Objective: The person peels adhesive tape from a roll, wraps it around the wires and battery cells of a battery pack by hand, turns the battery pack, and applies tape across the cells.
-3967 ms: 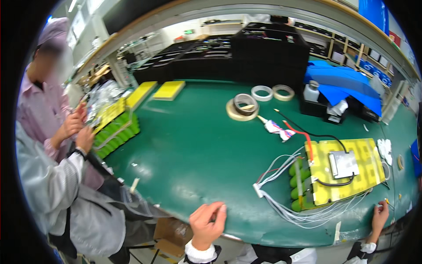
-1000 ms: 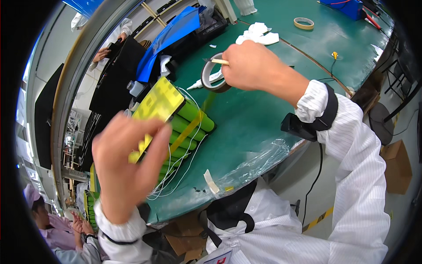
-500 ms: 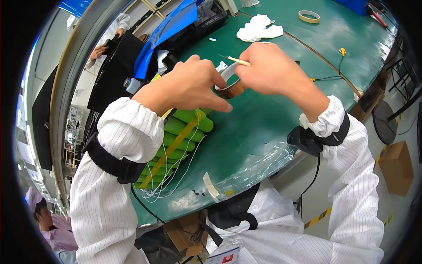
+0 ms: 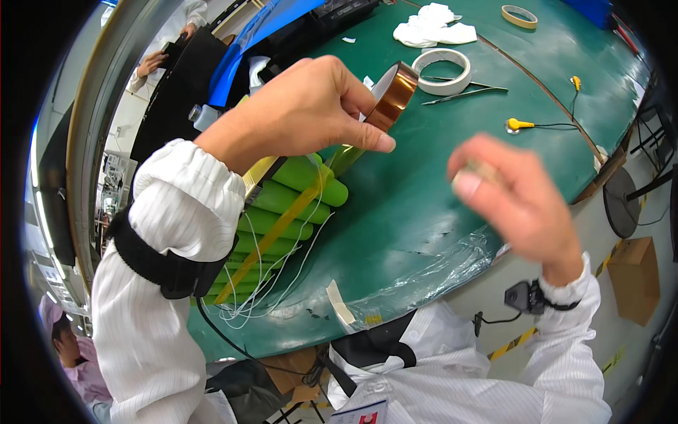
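A roll of amber tape (image 4: 394, 99) hangs on edge from my left hand (image 4: 311, 106), closed on its rim between thumb and fingers. A short strip of amber tape (image 4: 345, 160) shows below that hand, against the pack of green cylindrical cells (image 4: 286, 205). More amber tape crosses the cells, and several thin white wires trail from them. My right hand (image 4: 508, 198) is apart from the pack, over the near right of the table, and blurred. Its fingers are closed round a small cream-handled knife (image 4: 482, 169), mostly hidden in the grip.
On the green table (image 4: 395, 233) are a white tape roll (image 4: 443, 71), tweezers (image 4: 462, 95), white gloves (image 4: 434, 27), a masking tape roll (image 4: 519, 17) and a yellow-ended cable (image 4: 519, 126). Clear plastic film (image 4: 438, 272) covers the near edge. Another person's hand (image 4: 150, 63) shows far left.
My right hand has moved away from the tape roll, rightward and toward me, with the knife. My left hand has lifted slightly and tipped the roll up, uncovering the white roll and tweezers.
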Motion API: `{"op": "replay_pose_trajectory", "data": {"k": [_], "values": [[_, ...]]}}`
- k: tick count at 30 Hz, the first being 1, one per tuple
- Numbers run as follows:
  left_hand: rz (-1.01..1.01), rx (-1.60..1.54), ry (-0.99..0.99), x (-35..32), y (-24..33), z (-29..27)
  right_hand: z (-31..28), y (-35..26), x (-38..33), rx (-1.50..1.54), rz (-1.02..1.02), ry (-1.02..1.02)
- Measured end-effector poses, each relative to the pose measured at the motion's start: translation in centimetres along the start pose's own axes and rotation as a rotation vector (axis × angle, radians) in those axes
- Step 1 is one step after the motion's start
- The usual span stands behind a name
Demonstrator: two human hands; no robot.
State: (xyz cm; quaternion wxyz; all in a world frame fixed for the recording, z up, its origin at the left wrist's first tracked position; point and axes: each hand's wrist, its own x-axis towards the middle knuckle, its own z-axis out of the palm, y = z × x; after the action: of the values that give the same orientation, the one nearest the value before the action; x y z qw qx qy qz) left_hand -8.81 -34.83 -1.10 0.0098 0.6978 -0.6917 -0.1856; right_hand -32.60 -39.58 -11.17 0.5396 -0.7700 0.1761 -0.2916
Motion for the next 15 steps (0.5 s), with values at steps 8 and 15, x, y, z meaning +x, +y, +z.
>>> {"op": "replay_pose_trajectory", "data": {"k": [8, 15], "values": [[0.007, -0.011, 0.034, 0.1, -0.6, 0.8, 7.2, 1.6, -0.1, -0.421, -0.213, -0.037], [-0.037, 0.001, 0.074, -0.5, 0.3, 0.8, 9.0, 1.3, 0.9, -0.255, -0.134, 0.021]]}}
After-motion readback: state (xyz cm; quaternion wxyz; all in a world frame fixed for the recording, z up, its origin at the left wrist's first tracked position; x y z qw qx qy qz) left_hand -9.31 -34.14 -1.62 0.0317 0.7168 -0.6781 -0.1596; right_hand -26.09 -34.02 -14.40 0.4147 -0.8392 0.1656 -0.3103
